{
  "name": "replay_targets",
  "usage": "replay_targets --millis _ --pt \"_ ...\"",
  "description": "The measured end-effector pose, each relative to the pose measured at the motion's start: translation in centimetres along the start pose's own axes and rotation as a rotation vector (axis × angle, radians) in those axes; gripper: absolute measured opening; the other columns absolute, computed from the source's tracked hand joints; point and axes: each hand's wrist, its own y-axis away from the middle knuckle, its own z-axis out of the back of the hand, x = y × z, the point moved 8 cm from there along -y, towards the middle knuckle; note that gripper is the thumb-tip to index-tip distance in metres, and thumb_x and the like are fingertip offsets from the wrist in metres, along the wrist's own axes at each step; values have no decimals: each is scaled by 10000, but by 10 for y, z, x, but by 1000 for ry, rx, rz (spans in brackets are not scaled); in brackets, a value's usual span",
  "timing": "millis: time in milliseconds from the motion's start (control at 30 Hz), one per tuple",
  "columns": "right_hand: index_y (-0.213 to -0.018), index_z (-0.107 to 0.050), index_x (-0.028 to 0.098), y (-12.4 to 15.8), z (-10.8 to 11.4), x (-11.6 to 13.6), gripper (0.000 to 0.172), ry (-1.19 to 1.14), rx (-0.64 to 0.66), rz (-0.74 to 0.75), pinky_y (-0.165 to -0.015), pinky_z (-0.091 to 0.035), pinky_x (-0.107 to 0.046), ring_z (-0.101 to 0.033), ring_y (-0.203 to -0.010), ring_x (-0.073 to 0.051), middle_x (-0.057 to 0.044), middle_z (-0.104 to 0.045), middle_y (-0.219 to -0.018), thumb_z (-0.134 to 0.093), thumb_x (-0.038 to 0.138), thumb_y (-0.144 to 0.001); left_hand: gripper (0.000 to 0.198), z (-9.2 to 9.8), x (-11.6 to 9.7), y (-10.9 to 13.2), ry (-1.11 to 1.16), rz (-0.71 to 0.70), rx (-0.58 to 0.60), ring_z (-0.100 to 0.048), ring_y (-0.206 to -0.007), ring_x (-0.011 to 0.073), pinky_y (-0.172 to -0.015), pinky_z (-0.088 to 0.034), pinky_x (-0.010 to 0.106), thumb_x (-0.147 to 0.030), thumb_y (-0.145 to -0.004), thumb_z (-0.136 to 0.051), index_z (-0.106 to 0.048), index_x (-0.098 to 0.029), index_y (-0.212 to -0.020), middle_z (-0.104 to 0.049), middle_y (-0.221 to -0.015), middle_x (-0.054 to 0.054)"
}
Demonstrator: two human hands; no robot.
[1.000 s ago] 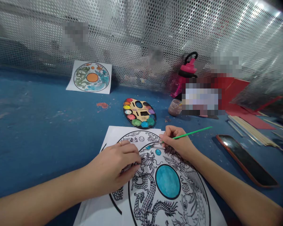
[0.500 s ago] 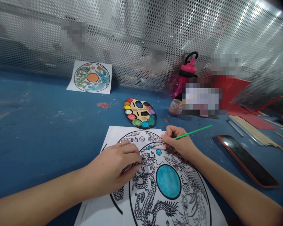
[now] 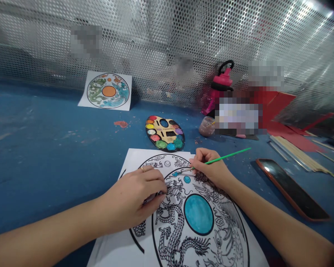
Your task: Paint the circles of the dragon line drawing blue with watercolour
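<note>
A green paintbrush (image 3: pixel 228 155) is pinched in my right hand (image 3: pixel 207 166), its tip touching a small blue-painted cloud near the top of the dragon-and-phoenix line drawing (image 3: pixel 196 243). The drawing's large central circle and a small ball above it are painted blue. My left hand (image 3: pixel 140 193) rests on the sheets at the drawing's left edge, fingers curled and a ring on one; what lies under its fingertips is hidden. Just beyond the papers lies an oval paint palette (image 3: pixel 167 134) with several colours.
A coloured picture (image 3: pixel 109 91) leans on the perforated metal screen. At the back right are a cup of murky water (image 3: pixel 206 127), a pink bottle (image 3: pixel 222 79) and red paper (image 3: pixel 292 137). A phone (image 3: pixel 292 189) and wooden sticks (image 3: pixel 302 154) lie on the right.
The brush tip has shifted very slightly left over the small blue cloud. Both hands are otherwise nearly where they were.
</note>
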Motion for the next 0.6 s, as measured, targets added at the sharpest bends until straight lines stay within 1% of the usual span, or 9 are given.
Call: replay_targets --millis 167,333,467,600 --pt "-582 -405 195 0 2 -1 316 -15 -19 -3 -469 -351 -223 -537 -466 -92 41 -551 -505 -642 262 -779 209 0 0 0 -1 1 1 -506 -871 182 -788 -430 324 -187 -904 -420 -622 -199 -956 -596 -913 37" --pt "-581 -399 198 1 -2 1 314 12 17 -3 -463 -341 -225 -530 -456 -85 50 -537 -482 -646 244 -770 201 -1 2 1 -6 5 2 -508 -872 181 -788 -435 327 -199 -906 -424 -620 -201 -953 -596 -920 36" --pt "-580 -401 199 2 -1 2 306 30 13 4 -467 -352 -227 -533 -457 -84 51 -538 -481 -642 235 -766 207 0 1 1 -6 -1 -9 -513 -866 178 -783 -444 320 -196 -904 -424 -626 -196 -946 -599 -908 40" --pt "-578 -410 199 0 0 2 306 24 -2 9 -474 -366 -227 -537 -466 -89 41 -556 -498 -641 261 -769 212 2 -1 0 -7 -5 -13 -517 -861 178 -775 -452 314 -190 -898 -427 -635 -188 -937 -603 -897 47"
